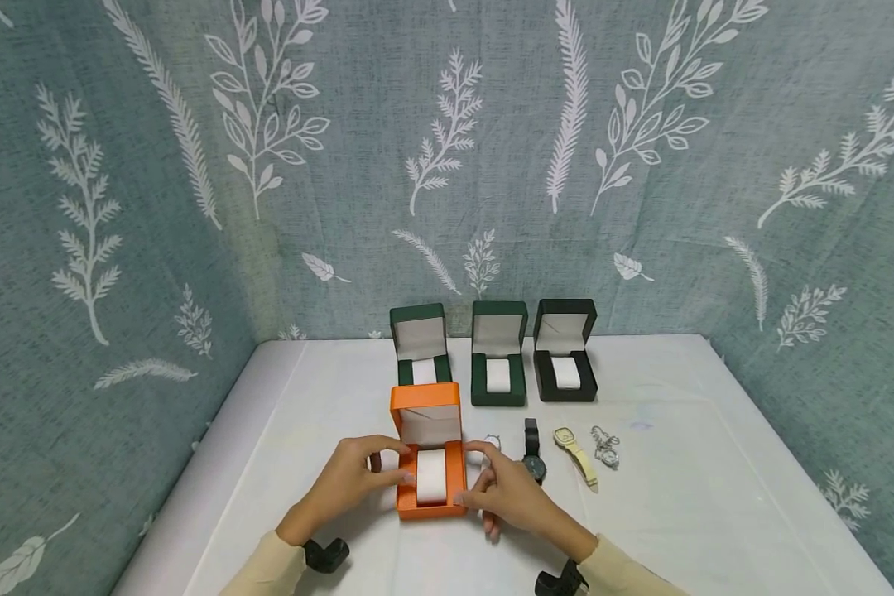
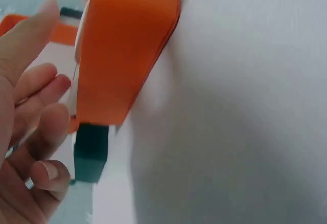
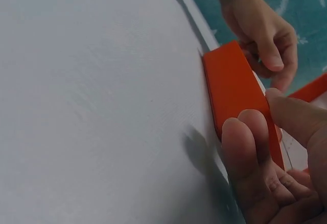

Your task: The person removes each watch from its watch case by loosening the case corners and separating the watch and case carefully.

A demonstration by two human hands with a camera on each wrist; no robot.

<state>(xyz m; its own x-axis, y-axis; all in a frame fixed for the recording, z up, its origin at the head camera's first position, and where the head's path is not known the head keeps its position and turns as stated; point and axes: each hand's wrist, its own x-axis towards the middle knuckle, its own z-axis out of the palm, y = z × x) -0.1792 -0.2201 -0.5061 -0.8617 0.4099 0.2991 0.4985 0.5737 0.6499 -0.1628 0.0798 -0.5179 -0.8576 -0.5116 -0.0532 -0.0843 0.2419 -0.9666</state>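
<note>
An orange watch box (image 1: 431, 511), lid up with a white cushion (image 1: 431, 477) inside, stands on the table. My left hand (image 1: 353, 472) holds its left side, thumb and index fingertips at the rim; the left wrist view shows the other fingers loosely bent beside it. My right hand (image 1: 510, 492) grips the opposite side, thumb over the front right rim and index finger by the hinge. In the right wrist view its other fingers (image 3: 240, 137) curl in front of the box's side wall. A silver watch (image 1: 493, 440) is partly hidden behind my right hand.
Behind the orange box are two dark green watch boxes (image 1: 498, 397) (image 1: 417, 314) and a black one (image 1: 566, 396), all with lids up and white cushions. Right of my hand lie a black watch (image 1: 534, 468), a gold watch (image 1: 575, 454) and a silver chain watch (image 1: 607, 451). Patterned cloth (image 1: 447, 165) surrounds the table.
</note>
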